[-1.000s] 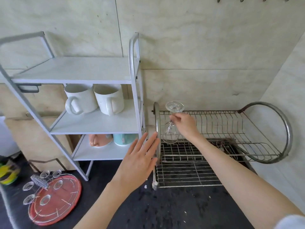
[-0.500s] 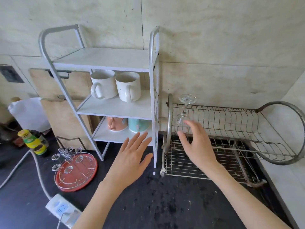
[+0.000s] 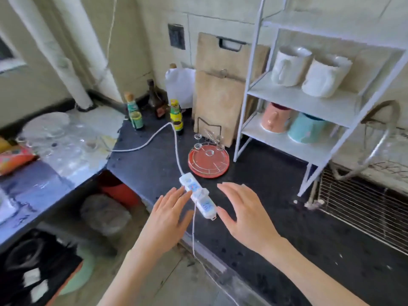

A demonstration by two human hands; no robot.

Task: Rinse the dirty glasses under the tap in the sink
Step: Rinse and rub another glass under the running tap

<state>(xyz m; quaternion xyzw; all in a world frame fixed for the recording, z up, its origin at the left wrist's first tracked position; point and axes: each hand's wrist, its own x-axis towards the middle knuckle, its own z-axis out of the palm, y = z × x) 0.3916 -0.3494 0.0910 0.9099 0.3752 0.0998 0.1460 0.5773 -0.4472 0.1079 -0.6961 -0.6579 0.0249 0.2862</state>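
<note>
**Both hands empty, glasses far off to the left**

The left hand [image 3: 164,219] and the right hand [image 3: 247,214] hover over the dark speckled stone table [image 3: 276,206], fingers spread and nearly straight, gripping nothing. Between them lies a white plastic power strip [image 3: 198,196] with its cord trailing toward the wall; the left fingertips sit just beside it, though whether they touch it is unclear.

Taking the power strip as the landmark: the cluster of clear drinking glasses [image 3: 64,140] stands well to its left and further back, on a pale wet surface (blurred, so their number and posture cannot be read). No tap is visible. Behind the strip is a round red tray [image 3: 208,162]; to the right and behind it, a white metal shelf rack [image 3: 309,102] holding white mugs [image 3: 309,69]; at far right, a wire dish rack [image 3: 364,195].

The glasses lie up and left of both hands, so the left hand is the nearer and probably the natural one to reach first, passing clear of the cord.
</note>
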